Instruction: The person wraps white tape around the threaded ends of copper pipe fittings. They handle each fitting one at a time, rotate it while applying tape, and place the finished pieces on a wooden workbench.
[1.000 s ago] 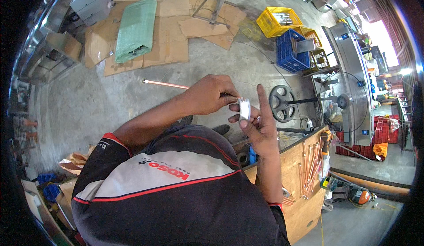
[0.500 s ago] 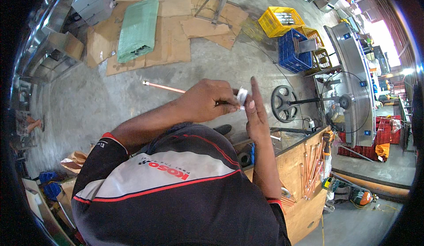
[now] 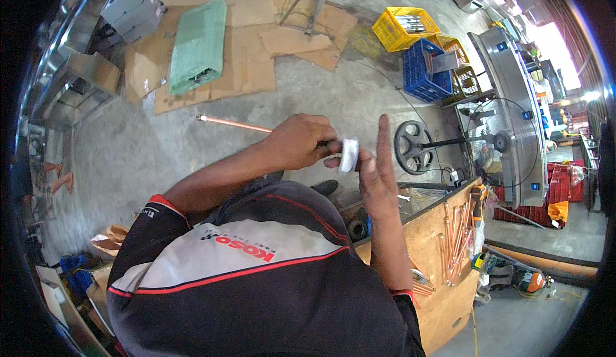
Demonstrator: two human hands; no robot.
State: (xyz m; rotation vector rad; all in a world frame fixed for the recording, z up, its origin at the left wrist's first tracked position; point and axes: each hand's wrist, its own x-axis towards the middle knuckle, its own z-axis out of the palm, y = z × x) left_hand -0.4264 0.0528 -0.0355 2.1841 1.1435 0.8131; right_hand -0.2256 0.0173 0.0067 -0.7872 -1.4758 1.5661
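Note:
My left hand (image 3: pixel 298 140) is closed around a thin copper tube (image 3: pixel 237 124), which sticks out to the left and ends in a pale metal fitting (image 3: pixel 201 118). The tube's other end is hidden by my fingers. Just right of those fingertips is a small roll of white tape (image 3: pixel 349 155), slightly blurred. My right hand (image 3: pixel 383 187) pinches the roll between thumb and fingers, its index finger pointing up and away. Whether a strand of tape runs between roll and tube is too small to tell.
A wooden-topped bench (image 3: pixel 443 312) at my right carries several copper tubes (image 3: pixel 454 238). Beyond it stand a pedestal fan (image 3: pixel 500 142) and blue crate (image 3: pixel 423 71). A green wrapped package (image 3: pixel 199 46) lies on cardboard (image 3: pixel 250 78) ahead. Another person's feet (image 3: pixel 61 180) show far left.
The tape roll has swung lower and nearer to me, its face turning. My right hand has shifted slightly right. My left hand still grips the tube, whose far end has moved a little left.

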